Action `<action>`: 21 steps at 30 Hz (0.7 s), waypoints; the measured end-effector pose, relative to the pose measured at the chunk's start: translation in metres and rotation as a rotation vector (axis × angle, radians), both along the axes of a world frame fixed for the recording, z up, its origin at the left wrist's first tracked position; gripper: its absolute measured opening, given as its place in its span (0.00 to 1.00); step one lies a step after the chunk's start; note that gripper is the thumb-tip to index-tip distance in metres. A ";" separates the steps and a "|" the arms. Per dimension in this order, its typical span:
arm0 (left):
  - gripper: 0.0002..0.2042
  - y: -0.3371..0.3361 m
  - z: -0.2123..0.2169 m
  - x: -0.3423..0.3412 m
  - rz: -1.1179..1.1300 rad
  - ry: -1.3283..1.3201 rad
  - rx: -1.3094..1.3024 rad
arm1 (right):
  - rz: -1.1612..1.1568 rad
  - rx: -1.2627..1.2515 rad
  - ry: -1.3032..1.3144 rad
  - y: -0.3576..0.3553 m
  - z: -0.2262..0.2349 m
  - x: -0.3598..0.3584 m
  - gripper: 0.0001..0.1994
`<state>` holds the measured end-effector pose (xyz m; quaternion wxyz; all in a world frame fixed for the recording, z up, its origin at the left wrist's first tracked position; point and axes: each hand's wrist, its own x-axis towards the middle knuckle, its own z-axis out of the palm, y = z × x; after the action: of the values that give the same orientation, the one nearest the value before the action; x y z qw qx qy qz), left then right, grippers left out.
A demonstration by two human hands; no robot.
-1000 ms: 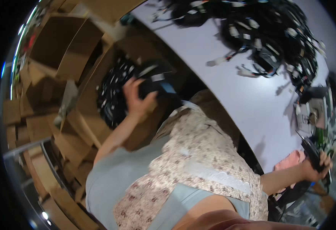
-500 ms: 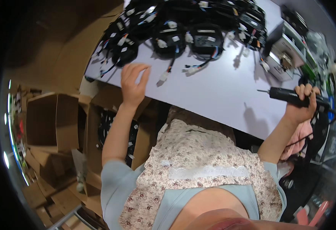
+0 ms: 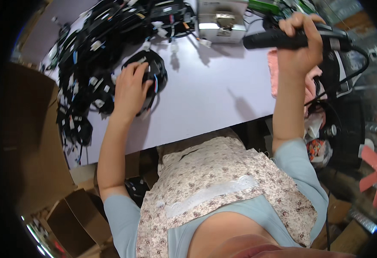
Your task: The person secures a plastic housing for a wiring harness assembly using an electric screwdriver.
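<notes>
Your two hands are well apart above the table (image 3: 197,94). Your left hand (image 3: 131,86) lies over a rounded black wired unit (image 3: 159,69) near the table's front edge, fingers and thumb bent onto its top; you cannot tell from this view whether they grip it or only rest there. Blue and red wires show just beside your thumb. Your right hand (image 3: 303,43) is wrapped round a black corded electric screwdriver (image 3: 265,41), held raised and roughly level, its front end toward your left. Below it, a pink cloth (image 3: 273,71) lies at the table's right end. A pile of similar black units (image 3: 106,43) with white connectors spreads to your left, and a white box-shaped fixture (image 3: 212,34) stands at the back.
</notes>
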<state>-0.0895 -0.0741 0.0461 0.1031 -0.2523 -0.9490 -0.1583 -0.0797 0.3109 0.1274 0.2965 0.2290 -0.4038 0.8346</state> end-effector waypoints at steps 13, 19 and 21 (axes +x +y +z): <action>0.28 0.096 -0.004 0.066 -0.280 -0.109 0.233 | -0.193 0.303 -0.119 -0.046 0.001 -0.056 0.06; 0.27 0.100 -0.001 0.057 -0.231 -0.030 0.088 | -0.151 0.603 0.200 -0.048 0.009 -0.087 0.07; 0.27 0.097 -0.009 0.055 -0.200 0.037 0.077 | -0.105 0.556 0.190 -0.052 0.006 -0.090 0.06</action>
<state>-0.0346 0.0226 0.0372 0.1141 -0.3445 -0.9102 -0.1995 -0.1696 0.2593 0.1334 0.3017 0.3573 -0.5987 0.6502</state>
